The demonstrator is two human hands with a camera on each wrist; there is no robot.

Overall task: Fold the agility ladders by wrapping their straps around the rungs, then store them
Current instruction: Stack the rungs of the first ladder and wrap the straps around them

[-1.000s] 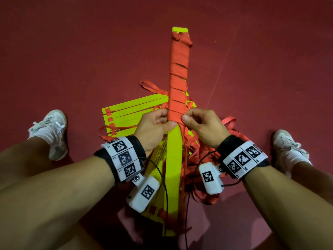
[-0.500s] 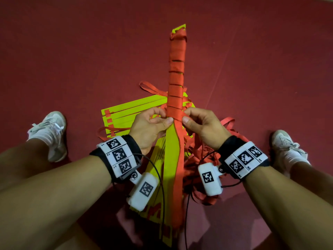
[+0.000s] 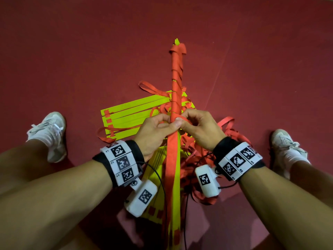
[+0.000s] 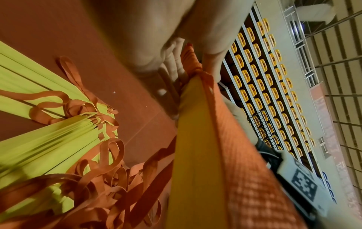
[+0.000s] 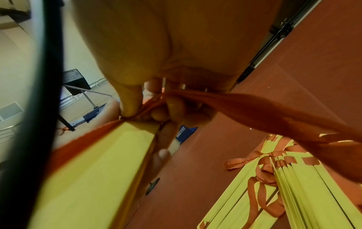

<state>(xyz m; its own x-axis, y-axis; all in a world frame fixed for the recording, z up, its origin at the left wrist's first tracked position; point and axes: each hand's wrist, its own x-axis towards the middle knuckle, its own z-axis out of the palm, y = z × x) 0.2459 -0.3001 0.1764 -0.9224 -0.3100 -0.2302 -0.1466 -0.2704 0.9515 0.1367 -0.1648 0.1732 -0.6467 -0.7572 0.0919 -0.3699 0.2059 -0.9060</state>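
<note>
Your left hand [image 3: 155,130] and right hand [image 3: 198,127] meet at the middle of the rung bundle [image 3: 175,170], a stack of yellow-green rungs held up off the red floor [image 3: 72,51] between your knees and pointing away from you. The left hand's fingers [image 4: 174,65] curl round the bundle, thumb on top at the wrap's lower edge. The right hand's fingers [image 5: 168,108] pinch the orange strap [image 5: 254,108] just beside that thumb, where the strap leaves the bundle.

Done, as far as the views show: from your hands to the far tip of the bundle the wrapped section [image 3: 177,73] is covered in close turns of strap, with only a small yellow end showing beyond it. That is roughly the far half.

Left: from your hands back toward your body the rungs are bare yellow, with one length of strap lying flat along them. The free strap runs off to the right of the bundle into the loose strap pile [image 3: 227,138] on the floor, so plenty of webbing likely remains to wind. A second ladder [image 3: 133,112], its rungs fanned flat on the floor just left of and beneath the bundle, has its straps unwrapped. Judged from this, the first ladder is about half wrapped, the second is not started, and storage has not begun. No storage place shows in any view.
</note>
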